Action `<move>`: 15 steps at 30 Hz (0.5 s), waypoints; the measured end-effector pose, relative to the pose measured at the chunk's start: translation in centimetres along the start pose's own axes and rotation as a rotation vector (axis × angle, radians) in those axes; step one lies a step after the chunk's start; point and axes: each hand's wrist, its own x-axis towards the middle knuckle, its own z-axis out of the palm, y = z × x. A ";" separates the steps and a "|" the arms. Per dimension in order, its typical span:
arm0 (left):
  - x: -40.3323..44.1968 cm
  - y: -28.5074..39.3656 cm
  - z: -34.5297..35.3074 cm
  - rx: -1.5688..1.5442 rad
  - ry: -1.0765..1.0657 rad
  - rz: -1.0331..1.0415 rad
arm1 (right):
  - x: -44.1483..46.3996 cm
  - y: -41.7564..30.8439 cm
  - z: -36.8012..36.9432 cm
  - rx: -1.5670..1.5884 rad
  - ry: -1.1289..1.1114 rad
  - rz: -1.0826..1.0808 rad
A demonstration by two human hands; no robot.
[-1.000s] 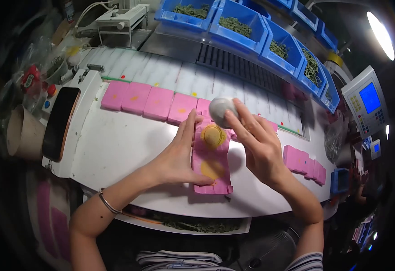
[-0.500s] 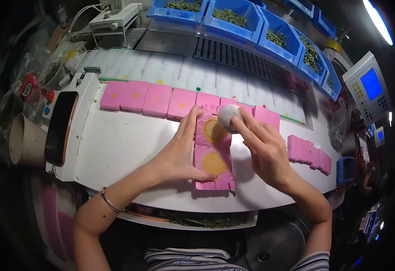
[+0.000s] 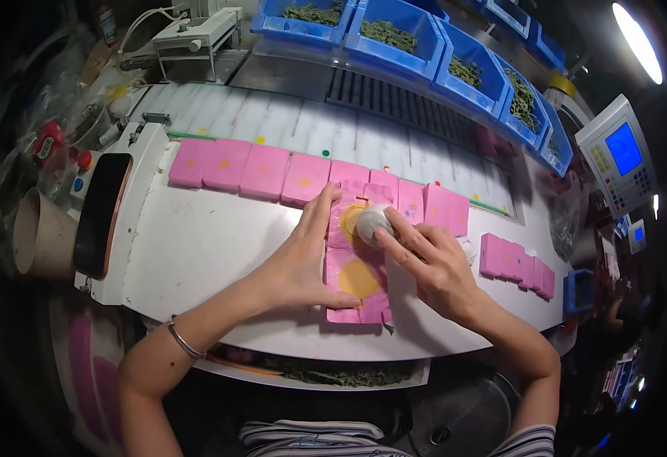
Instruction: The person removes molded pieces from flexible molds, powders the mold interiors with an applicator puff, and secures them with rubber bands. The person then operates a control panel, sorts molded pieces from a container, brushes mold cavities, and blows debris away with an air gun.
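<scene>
Nearer the body than all the fingers, at the rim of the counter (image 3: 204,259), green leaves (image 3: 348,373) fill a white tray (image 3: 419,375); the left hand (image 3: 299,263) spreads thumb and fingers wide, thumb on the near part of a creased pink sheet (image 3: 341,257), fingertips at its far left edge; between both hands the sheet rests on the counter, one yellow patch (image 3: 358,280) beside the left thumb, another just left of the right fingers; the right hand (image 3: 440,266) pinches a grey ball (image 3: 375,226) over that farther patch, whether touching I cannot tell; beyond both hands' fingers runs a row of pink blocks (image 3: 265,169); farther past them, blue bins (image 3: 396,55) hold more leaves.
</scene>
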 end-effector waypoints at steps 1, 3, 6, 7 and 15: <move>-0.1 0.0 0.0 0.002 -0.004 -0.002 | 0.1 -0.3 0.0 0.003 0.002 0.004; 0.0 0.1 0.0 -0.014 -0.001 -0.006 | 0.8 -0.7 0.3 0.038 0.188 -0.064; 0.0 0.0 0.0 -0.017 -0.009 -0.017 | 0.8 -1.6 1.1 -0.090 0.042 -0.045; 0.3 0.0 -0.1 -0.011 -0.008 0.000 | 1.1 -1.6 0.4 -0.089 -0.010 -0.042; 0.0 0.1 0.0 -0.087 0.005 -0.027 | 0.7 -1.6 1.2 -0.070 0.064 -0.002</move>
